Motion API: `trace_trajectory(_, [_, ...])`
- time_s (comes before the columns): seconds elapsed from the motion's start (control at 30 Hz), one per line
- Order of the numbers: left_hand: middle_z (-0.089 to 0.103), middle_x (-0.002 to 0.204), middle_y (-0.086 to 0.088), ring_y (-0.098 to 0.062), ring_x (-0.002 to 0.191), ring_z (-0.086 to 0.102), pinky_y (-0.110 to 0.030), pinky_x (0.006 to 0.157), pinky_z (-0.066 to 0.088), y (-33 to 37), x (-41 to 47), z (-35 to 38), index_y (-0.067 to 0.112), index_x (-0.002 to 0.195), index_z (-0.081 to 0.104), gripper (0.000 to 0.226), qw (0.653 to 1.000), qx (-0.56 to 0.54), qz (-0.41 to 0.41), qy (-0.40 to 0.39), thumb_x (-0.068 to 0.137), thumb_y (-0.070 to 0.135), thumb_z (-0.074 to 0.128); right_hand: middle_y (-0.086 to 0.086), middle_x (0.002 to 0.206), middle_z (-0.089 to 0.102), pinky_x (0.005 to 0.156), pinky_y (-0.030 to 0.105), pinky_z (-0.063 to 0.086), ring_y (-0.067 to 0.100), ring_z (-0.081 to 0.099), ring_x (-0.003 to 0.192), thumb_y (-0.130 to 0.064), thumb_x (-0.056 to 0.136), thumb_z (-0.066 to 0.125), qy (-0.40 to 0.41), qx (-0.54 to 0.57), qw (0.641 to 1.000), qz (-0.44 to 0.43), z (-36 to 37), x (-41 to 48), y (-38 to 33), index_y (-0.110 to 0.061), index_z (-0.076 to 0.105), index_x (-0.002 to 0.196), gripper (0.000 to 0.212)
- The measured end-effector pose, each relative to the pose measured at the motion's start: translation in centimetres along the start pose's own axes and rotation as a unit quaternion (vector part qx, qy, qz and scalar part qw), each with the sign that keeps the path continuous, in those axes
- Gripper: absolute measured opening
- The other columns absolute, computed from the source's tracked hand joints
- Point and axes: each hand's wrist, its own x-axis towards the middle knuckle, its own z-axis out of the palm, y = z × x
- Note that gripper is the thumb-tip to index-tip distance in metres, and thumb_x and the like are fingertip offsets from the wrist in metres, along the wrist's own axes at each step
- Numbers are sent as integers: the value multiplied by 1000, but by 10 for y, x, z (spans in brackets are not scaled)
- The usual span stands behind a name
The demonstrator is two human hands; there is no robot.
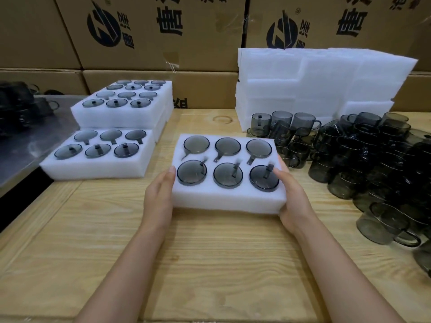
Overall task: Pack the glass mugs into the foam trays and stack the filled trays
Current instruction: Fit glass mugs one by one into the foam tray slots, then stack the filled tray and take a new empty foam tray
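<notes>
A white foam tray [224, 200] filled with several smoky grey glass mugs sits in the middle of the wooden table. My left hand [158, 197] grips its left side, thumb on the top edge. My right hand [291, 194] grips its right side, thumb on top near the front right mug [264, 178]. Another filled tray [98, 167] lies to the left. Behind it stands a stack of filled trays [121, 117]. Loose glass mugs [363, 159] crowd the right of the table.
A pile of white foam trays [314, 82] rises at the back right. Printed cardboard boxes [151, 31] wall off the back. A metal surface [28, 145] with dark glassware borders the left. Bare wooden table [210, 264] lies in front.
</notes>
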Motion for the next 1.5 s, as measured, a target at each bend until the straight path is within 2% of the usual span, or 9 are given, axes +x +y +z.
trace_trajectory(0.1, [67, 122, 1, -20, 116, 61, -48, 102, 44, 6, -2, 3, 19, 121, 64, 58, 989, -131, 5, 63, 75, 55, 65, 1, 130, 60, 92, 36, 51, 22, 59, 116, -11, 92, 43, 12, 48, 999, -17, 13, 0, 4, -26, 41, 141, 51])
trace_trajectory(0.23, [67, 119, 2, -16, 107, 65, -30, 74, 58, 11, -14, 24, 22, 131, 52, 71, 947, -306, -58, 79, 69, 53, 66, 7, 133, 57, 99, 49, 45, 30, 55, 121, -9, 89, 50, 33, 84, 995, -49, 34, -5, 7, -22, 40, 141, 55])
trace_trajectory(0.4, [67, 120, 6, -19, 107, 66, -52, 77, 57, 2, -24, 50, 30, 134, 37, 65, 958, -258, -120, 26, 78, 31, 70, 7, 141, 50, 106, 54, 37, 28, 50, 126, -9, 88, 54, 8, 78, 995, -62, 50, -12, 15, -23, 31, 145, 64])
trace_trajectory(0.7, [68, 114, 6, -14, 94, 69, -40, 63, 57, 15, 15, 15, 28, 121, 39, 49, 954, -258, -62, 136, 84, 19, 69, -16, 130, 52, 96, 30, 48, 8, 56, 115, -34, 80, 58, -35, -67, 997, -28, 50, -6, 35, -39, 31, 136, 62])
trace_trajectory(0.87, [64, 114, -1, -17, 88, 71, -42, 64, 56, 46, 57, -35, 25, 119, 31, 55, 937, -264, -31, 226, 82, 26, 72, 2, 132, 52, 91, 32, 50, 18, 54, 116, -39, 78, 49, -32, -91, 995, -21, 42, 2, 39, -32, 46, 126, 48])
trace_trajectory(1.03, [62, 111, 3, -13, 85, 69, -47, 71, 59, 76, 102, -82, 26, 124, 29, 68, 932, -245, -20, 268, 75, 31, 76, 1, 124, 59, 89, 33, 51, 17, 57, 112, -40, 77, 52, -41, -103, 994, -18, 39, 3, 42, -28, 54, 123, 48])
trace_trajectory(1.17, [42, 98, 5, -9, 83, 58, -40, 59, 59, 85, 123, -94, 21, 125, 30, 76, 932, -187, -46, 308, 67, 36, 77, -2, 123, 62, 96, 38, 48, 18, 58, 115, -37, 75, 55, -48, -120, 992, -12, 38, 2, 42, -22, 59, 121, 48])
trace_trajectory(1.33, [52, 123, -3, -16, 94, 64, -50, 72, 58, 82, 136, -106, 22, 131, 35, 76, 932, -186, -95, 297, 68, 34, 75, 0, 123, 63, 99, 42, 46, 19, 59, 113, -32, 77, 54, -40, -130, 991, -9, 38, 3, 41, -17, 64, 115, 42])
trace_trajectory(1.5, [53, 131, 1, -13, 99, 65, -43, 70, 58, 75, 142, -113, 22, 143, 28, 89, 944, -152, -87, 279, 68, 35, 75, 3, 120, 65, 100, 46, 45, 20, 60, 109, -32, 78, 58, -36, -135, 990, -2, 38, 3, 41, -16, 66, 113, 39])
